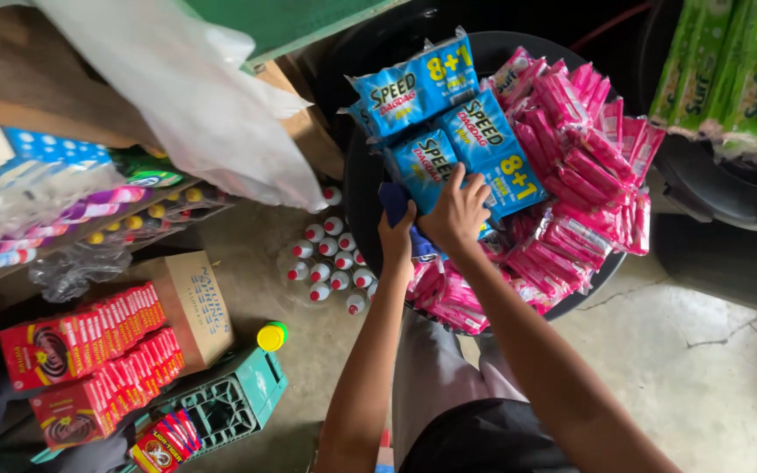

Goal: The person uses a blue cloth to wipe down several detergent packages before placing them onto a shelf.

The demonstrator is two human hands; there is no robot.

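A round black tub (357, 188) holds several blue sachet packs (449, 123) and many pink sachet packs (580, 166). My right hand (456, 210) lies flat, fingers spread, on a blue pack at the tub's near side. My left hand (396, 235) grips a dark blue pack (393, 200) at the tub's left rim, just beside the right hand. Both forearms reach up from the bottom of the view.
A bundle of small white bottles with red caps (330, 258) lies on the concrete floor left of the tub. Red boxes (89, 355), a cardboard box (194, 302) and a green crate (229, 407) sit at lower left. Green packs (729, 61) hang at upper right. A white plastic bag (194, 96) drapes over shelves.
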